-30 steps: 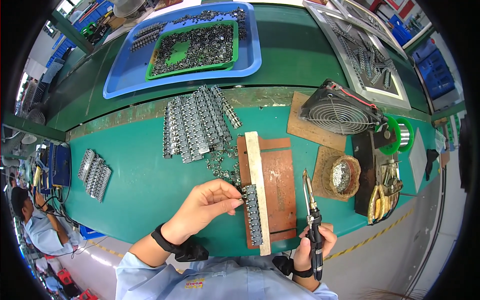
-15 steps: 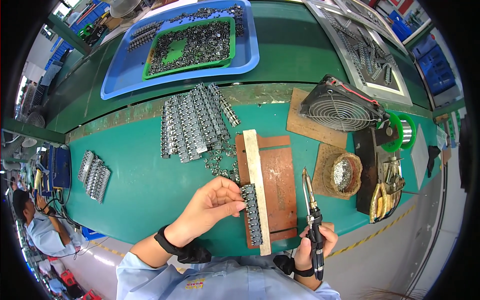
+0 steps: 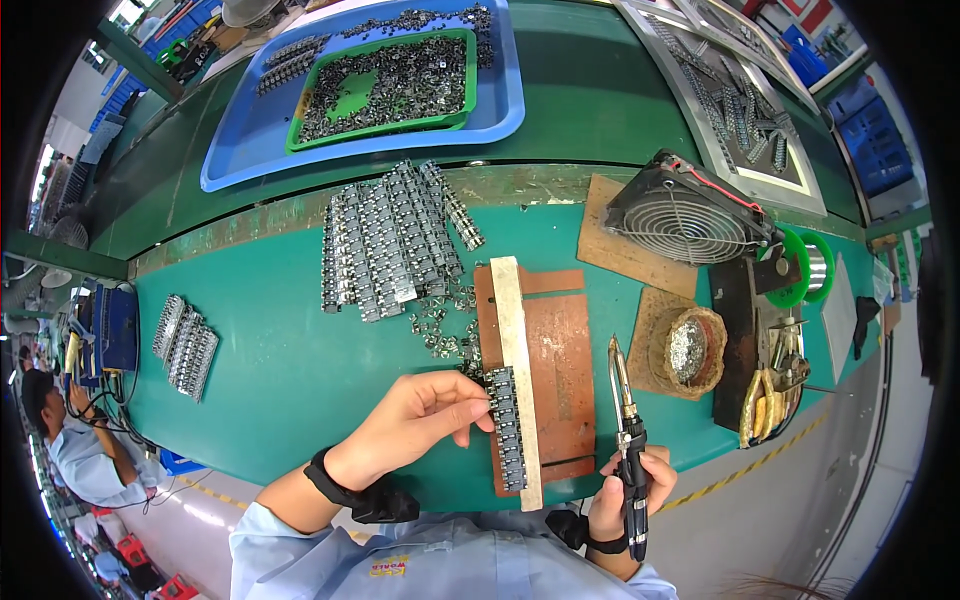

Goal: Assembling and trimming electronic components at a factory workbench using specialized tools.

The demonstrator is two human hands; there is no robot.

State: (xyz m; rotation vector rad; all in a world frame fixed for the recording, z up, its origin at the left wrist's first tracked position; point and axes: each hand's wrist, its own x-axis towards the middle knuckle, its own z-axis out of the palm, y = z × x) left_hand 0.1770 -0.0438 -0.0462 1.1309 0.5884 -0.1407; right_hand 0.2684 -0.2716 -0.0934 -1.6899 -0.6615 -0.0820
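Head view, workbench from above. Green bench mat (image 3: 280,360) spans the scene; brown wooden jig board (image 3: 558,370) lies between the two hands. Left hand (image 3: 420,420) pinches, fingers closed, the upper end of a strip of small dark components (image 3: 506,428) resting against the board's pale rail (image 3: 516,360). Right hand (image 3: 625,495), fist clamped, holds a soldering iron (image 3: 627,440), tip raised beside the board's right edge.
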